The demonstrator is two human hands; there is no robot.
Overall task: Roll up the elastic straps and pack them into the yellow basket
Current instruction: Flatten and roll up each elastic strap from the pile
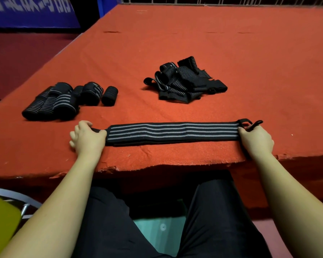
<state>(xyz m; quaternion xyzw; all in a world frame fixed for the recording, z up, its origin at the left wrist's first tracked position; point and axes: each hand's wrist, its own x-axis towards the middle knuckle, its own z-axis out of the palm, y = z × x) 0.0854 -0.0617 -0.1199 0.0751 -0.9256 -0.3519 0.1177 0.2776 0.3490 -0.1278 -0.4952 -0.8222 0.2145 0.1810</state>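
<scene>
One elastic strap point(172, 132) lies stretched flat along the bench's point(250, 62) near edge. The left hand point(87, 138) grips its left end; the right hand point(255, 139) pinches the looped end. Rolled straps point(63, 101) sit far left, an unrolled heap point(183, 81) mid-bench, well apart. A yellow corner point(2, 220), possibly the basket, shows lower left.

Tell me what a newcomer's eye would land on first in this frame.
First, the black strap with grey stripes stretched flat along the near edge of the red-covered table, with the left hand gripping one end and the right hand gripping the other. Next, the cluster of rolled straps at the left of the table, and the loose heap of unrolled straps near the middle, farther back.
</scene>
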